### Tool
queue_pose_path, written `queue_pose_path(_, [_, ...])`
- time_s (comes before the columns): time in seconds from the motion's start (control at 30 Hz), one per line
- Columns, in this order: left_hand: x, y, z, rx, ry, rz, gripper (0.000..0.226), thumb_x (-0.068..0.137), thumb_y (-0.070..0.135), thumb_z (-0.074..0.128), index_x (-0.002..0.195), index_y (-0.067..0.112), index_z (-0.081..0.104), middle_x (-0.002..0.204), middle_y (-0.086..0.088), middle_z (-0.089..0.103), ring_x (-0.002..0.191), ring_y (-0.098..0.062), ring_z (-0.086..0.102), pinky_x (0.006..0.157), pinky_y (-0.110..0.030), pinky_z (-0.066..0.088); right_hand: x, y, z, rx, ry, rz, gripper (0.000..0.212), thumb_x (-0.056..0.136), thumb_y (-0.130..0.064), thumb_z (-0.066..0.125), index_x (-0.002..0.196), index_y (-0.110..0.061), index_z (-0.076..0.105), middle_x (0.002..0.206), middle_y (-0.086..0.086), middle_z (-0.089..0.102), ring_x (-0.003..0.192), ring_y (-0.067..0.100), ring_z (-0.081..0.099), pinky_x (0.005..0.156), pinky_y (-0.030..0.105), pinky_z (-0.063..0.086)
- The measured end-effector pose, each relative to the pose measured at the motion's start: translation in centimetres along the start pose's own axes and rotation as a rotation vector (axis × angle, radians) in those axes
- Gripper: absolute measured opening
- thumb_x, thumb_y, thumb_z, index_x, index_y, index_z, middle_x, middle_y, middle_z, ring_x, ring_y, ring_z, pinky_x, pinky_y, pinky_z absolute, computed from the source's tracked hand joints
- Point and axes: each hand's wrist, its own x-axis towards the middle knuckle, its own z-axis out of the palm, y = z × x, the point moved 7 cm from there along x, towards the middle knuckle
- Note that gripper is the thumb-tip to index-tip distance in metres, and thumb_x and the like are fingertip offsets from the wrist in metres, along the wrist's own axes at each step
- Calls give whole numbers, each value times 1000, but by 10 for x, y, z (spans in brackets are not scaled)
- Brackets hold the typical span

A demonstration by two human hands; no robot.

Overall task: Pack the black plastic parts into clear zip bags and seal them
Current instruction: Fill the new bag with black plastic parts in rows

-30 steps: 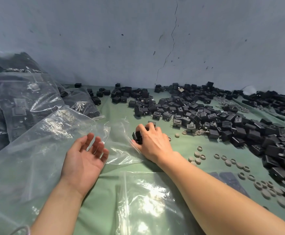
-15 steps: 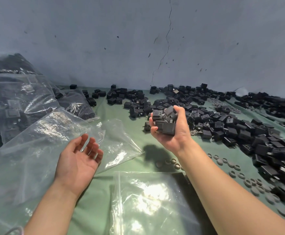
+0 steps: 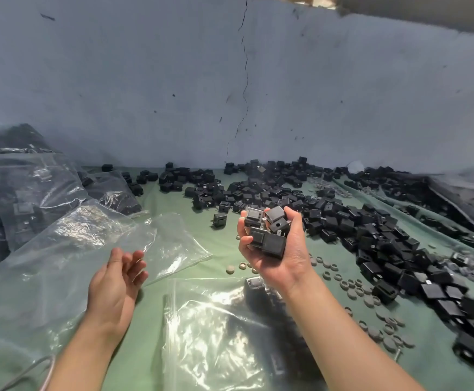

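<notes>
While the right hand [image 3: 275, 249] cups a handful of black parts [image 3: 266, 230], fingers curled round them, above the green cloth [image 3: 221, 249], the left hand [image 3: 117, 280] hangs released, grasping nothing, at 7 o'clock; the loose pile [image 3: 342, 215] spreads at 2 o'clock; a clear zip bag [image 3: 216, 334] lies flat at 6 o'clock; filled bags [image 3: 27, 198] sit at 9 o'clock.
</notes>
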Motion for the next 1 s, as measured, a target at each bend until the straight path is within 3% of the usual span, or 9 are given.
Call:
queue_pose_path(0.17, [-47,3,5,219,-63,105,23,104,7,42,96,15,62,96,-2,65,73,-10,62,75,-31,49,-37,8,8,-3,74,-41,40,77,-41,72,102,-11,63,106,24,68,79,34,67,55,34,55])
queue_pose_path(0.23, [-64,12,10,259,-96,153,39,99,-7,41,104,23,64,100,0,66,78,-12,64,74,-31,50,-48,20,12,-21,94,-42,39,75,-40,73,101,-12,64,102,26,69,77,34,67,54,35,57])
queue_pose_path(0.43, [-119,34,58,261,-167,182,19,100,16,51,108,28,63,107,1,66,96,-13,64,80,-31,48,-65,83,33,-10,37,25,40,86,-46,65,108,-13,61,105,24,68,83,35,66,68,39,58])
queue_pose_path(0.57, [-137,42,66,227,-114,165,19,101,29,48,116,28,61,90,8,65,79,-3,63,72,-27,47,-69,118,39,-87,107,-9,31,90,-49,59,98,-19,61,92,17,66,76,30,64,72,36,49])
queue_pose_path(0.7, [-145,34,54,215,-101,25,25,99,46,49,103,29,67,95,3,69,86,-11,66,72,-32,49,-72,140,47,-558,194,-180,24,94,-42,60,96,-17,60,82,6,58,64,16,59,55,27,45])
queue_pose_path(0.73, [-146,32,51,194,-104,-9,32,98,48,49,103,25,69,97,2,73,90,-13,68,77,-33,50,-74,147,52,-701,191,-239,22,96,-38,59,96,-16,61,85,6,61,70,17,62,61,27,51])
queue_pose_path(0.8, [-146,30,42,107,-100,-63,42,96,51,48,103,16,70,104,-3,71,101,-17,64,92,-36,47,-76,163,63,-932,166,-301,24,100,-39,55,97,-17,63,103,12,66,94,25,66,88,38,55])
queue_pose_path(0.93, [-147,37,29,-142,-201,-138,39,96,52,42,92,20,65,93,-4,64,88,-18,60,84,-35,42,-79,180,79,-1335,162,-335,37,101,-48,40,113,-21,62,126,5,58,122,22,50,110,45,36])
queue_pose_path(1.0, [-151,39,26,-283,-267,-196,40,94,55,42,90,22,65,93,-3,66,87,-19,62,90,-37,42,-82,186,87,-1490,130,-370,38,100,-49,38,126,-29,56,136,-2,53,132,17,41,116,43,26])
